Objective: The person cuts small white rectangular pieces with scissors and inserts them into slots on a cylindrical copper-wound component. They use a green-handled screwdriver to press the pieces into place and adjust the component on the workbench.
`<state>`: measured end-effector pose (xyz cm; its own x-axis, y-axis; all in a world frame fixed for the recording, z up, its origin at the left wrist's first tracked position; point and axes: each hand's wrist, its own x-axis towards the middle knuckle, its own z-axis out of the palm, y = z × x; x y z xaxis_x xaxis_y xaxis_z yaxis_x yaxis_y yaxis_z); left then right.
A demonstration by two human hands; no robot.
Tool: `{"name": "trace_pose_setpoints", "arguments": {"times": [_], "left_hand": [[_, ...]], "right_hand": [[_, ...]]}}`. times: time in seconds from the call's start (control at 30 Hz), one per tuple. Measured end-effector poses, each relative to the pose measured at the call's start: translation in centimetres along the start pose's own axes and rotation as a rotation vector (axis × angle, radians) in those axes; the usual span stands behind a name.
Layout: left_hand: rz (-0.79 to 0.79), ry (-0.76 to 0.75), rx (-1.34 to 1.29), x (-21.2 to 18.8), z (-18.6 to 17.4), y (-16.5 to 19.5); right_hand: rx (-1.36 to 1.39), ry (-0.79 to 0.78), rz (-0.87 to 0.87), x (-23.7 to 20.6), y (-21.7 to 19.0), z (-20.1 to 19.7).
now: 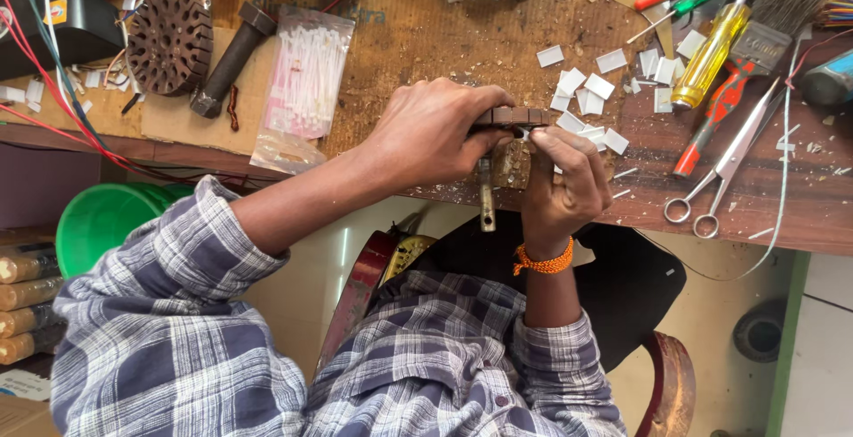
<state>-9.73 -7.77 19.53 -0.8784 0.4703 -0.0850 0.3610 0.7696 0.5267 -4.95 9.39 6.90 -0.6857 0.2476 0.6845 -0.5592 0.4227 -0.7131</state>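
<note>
As the head camera looks down, both hands meet at the near edge of the bench (pixel 444 37).

Head view, hands:
Left hand (pixel 435 135): clenched over a brown slotted stator (pixel 515 117), gripping it from above at the bench's near edge.
Right hand (pixel 564 184): comes up from below the edge, fingers (pixel 569 148) pinched against the stator's underside; what they pinch is too small to tell.
Stator: held between both hands, just over the near edge, with a metal shaft (pixel 487 202) hanging down below it.
Wrist: orange thread band (pixel 544 264) on the right one.

Head view, bench:
White slips (pixel 586 86): scattered just beyond the hands, toward the far right.
Scissors (pixel 724 175): right of the hands, handles at the near edge.
Yellow screwdriver (pixel 706 59): far right, beside a brush (pixel 773 15).
Bag of white ties (pixel 306 82): left of the hands, mid-bench.
Second stator (pixel 169 42): far left corner, next to a dark bolt (pixel 227 59).
Red wires (pixel 62 108): across the left edge.

Head view, below bench:
Green bucket (pixel 102 219): left, under the near edge.
</note>
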Motion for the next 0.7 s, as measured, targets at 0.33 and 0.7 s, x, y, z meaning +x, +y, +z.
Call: {"name": "trace_pose_setpoints", "arguments": {"times": [0.33,0.7], "left_hand": [[0.018,0.042,0.016,-0.1,0.5,0.1],[0.019,0.036,-0.001,-0.2,0.6,0.3]], "right_hand": [[0.011,-0.124,0.042,2.0,-1.5,-1.4],[0.11,-0.135,0.103,2.3,-0.6,-1.8]]}}
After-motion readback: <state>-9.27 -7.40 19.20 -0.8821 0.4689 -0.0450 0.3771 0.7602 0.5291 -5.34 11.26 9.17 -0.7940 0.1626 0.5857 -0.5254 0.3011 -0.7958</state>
